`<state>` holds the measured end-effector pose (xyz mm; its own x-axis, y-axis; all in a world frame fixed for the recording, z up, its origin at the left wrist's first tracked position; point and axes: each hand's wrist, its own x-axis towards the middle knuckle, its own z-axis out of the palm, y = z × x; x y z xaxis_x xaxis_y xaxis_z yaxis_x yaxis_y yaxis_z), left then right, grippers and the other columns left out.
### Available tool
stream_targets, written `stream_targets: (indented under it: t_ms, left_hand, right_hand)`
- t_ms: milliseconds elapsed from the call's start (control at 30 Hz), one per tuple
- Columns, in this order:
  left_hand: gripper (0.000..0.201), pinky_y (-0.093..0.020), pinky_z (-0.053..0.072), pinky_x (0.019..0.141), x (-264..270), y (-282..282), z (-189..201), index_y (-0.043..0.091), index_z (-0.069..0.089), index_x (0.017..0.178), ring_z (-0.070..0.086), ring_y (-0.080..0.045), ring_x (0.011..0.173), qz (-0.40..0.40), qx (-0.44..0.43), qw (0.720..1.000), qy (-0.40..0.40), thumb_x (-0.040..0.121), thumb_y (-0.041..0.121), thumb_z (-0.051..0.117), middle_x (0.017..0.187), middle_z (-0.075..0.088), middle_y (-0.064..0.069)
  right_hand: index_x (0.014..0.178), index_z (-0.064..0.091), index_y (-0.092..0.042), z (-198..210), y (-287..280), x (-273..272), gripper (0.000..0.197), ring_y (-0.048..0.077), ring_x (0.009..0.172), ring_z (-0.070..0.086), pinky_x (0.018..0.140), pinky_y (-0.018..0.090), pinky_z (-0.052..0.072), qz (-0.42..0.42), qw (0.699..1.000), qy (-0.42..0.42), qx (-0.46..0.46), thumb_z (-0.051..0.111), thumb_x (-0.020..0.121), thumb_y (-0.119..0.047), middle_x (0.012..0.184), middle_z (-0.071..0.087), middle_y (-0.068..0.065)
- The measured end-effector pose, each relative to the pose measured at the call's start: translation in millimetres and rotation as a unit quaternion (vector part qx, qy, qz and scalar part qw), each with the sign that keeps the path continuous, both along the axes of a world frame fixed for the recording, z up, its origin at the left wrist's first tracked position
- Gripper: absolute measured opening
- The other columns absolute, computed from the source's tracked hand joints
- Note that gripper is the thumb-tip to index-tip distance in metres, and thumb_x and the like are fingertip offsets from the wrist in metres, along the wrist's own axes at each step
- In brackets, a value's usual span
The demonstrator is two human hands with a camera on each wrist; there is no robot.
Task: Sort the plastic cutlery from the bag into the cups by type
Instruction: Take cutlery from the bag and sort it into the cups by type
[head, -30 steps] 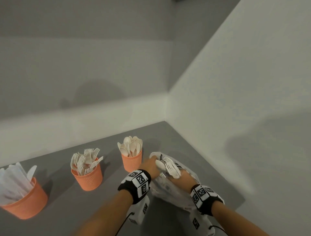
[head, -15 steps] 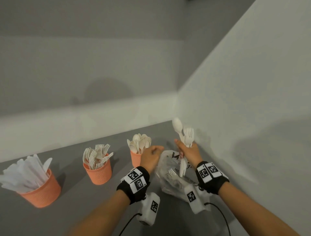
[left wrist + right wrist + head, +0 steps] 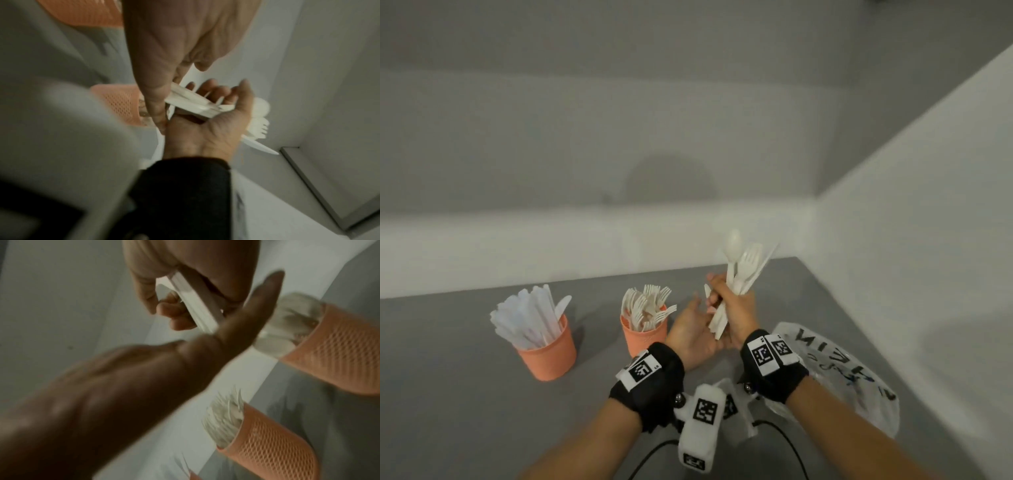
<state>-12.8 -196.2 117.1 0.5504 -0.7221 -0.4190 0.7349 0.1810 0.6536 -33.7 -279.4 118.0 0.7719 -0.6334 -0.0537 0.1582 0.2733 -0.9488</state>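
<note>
My right hand (image 3: 724, 299) grips a bundle of white plastic cutlery (image 3: 744, 263) by the handles; a spoon, a fork and a knife tip stick up from the fist. My left hand (image 3: 700, 310) lies open, palm up, just left of it, its fingers touching the handle ends (image 3: 197, 305). The orange knife cup (image 3: 548, 347) and fork cup (image 3: 643, 334) stand to the left. The spoon cup (image 3: 339, 356) is hidden behind my hands in the head view. The printed plastic bag (image 3: 842, 373) lies under my right forearm.
The grey table (image 3: 448, 377) ends at a white wall (image 3: 911, 274) close on the right and a white ledge (image 3: 551, 246) behind the cups. Cables and white wrist camera units (image 3: 700, 425) hang below my wrists.
My right hand has lifted the bundle out of the bag and brought it left. My left hand has let go of the bag and opened against the handles.
</note>
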Motion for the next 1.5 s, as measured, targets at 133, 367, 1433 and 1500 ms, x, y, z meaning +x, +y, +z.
stream_targets:
  t_ms: [133,367,1433,1500]
  left_hand:
    - [0.051,-0.029,0.044,0.083,13,25,4,0.024,0.06,0.1,0.058,-0.016,0.093,-0.042,0.072,0.987,-0.139,0.091,0.062,0.026,0.091,0.07,-0.001]
    - [0.054,-0.017,0.046,0.084,45,57,-8,0.009,0.039,0.126,0.054,-0.017,0.114,0.137,0.18,0.926,-0.302,0.084,0.029,0.066,0.128,0.052,-0.005]
    - [0.015,-0.015,0.049,0.05,114,131,15,0.012,0.051,0.078,0.058,-0.013,0.064,0.27,0.212,0.881,-0.326,0.092,0.009,0.053,0.076,0.059,-0.006]
    - [0.013,-0.015,0.051,0.048,120,139,27,0.009,0.049,0.08,0.059,-0.016,0.062,0.315,0.203,0.865,-0.333,0.093,0.006,0.051,0.075,0.059,-0.008]
  right_hand:
    - [0.06,0.051,-0.017,-10,22,21,0.03,0.015,0.044,0.044,0.05,0.028,0.041,0.017,0.998,0.049,-0.032,0.066,0.084,-0.025,0.042,0.043,-0.004]
    - [0.07,0.052,-0.021,-17,55,51,0.023,0.012,0.065,0.056,0.059,0.019,0.045,0.099,0.94,0.11,-0.308,0.051,0.09,-0.009,0.069,0.058,-0.003]
    - [0.082,0.045,-0.015,-29,85,82,0.033,0.004,0.029,0.029,0.031,0.012,0.023,0.367,0.922,0.121,-0.01,0.048,0.092,-0.047,0.041,0.037,-0.007]
    - [0.075,0.042,-0.015,-32,84,84,0.04,0.004,0.028,0.029,0.031,0.011,0.023,0.36,0.923,0.133,-0.002,0.043,0.092,-0.051,0.039,0.037,-0.007]
